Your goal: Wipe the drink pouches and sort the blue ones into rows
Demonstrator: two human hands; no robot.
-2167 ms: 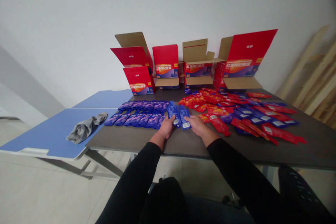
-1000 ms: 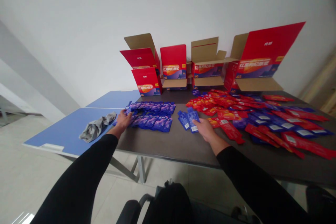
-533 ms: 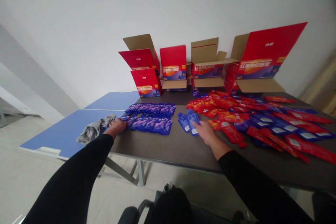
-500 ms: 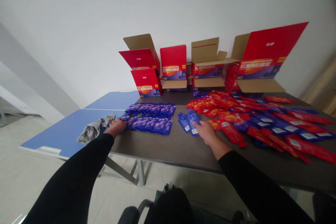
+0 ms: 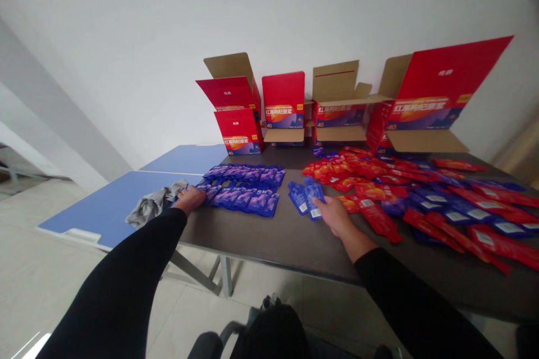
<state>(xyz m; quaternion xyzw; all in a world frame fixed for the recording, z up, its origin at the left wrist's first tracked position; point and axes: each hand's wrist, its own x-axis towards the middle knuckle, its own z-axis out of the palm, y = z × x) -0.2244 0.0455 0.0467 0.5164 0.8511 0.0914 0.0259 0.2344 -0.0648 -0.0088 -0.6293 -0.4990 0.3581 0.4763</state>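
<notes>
On the dark table, blue spouted pouches lie in two overlapping rows, a far row [image 5: 244, 174] and a near row [image 5: 246, 199]. My left hand [image 5: 190, 199] is at the left end of the near row, its bent fingers closed on the end pouch [image 5: 206, 188], which they partly cover. A blue pouch [image 5: 314, 199], label side up, is pinched at its right edge by my right hand [image 5: 336, 215]. Another blue pouch [image 5: 297, 197] lies against its left side. To the right spreads a loose pile of red pouches [image 5: 373, 171] mixed with blue pouches [image 5: 458, 202].
Open red cartons stand along the back: stacked ones [image 5: 238, 132] at the left, two in the middle [image 5: 283, 106] [image 5: 340, 115], and a wide-flapped carton [image 5: 425, 106] at the right. A grey cloth [image 5: 154, 206] lies on the blue tabletop [image 5: 113, 196].
The view has shifted slightly, so things sit a little further right. Both hands keep nearly the same places, and the right still pinches the blue pouch.
</notes>
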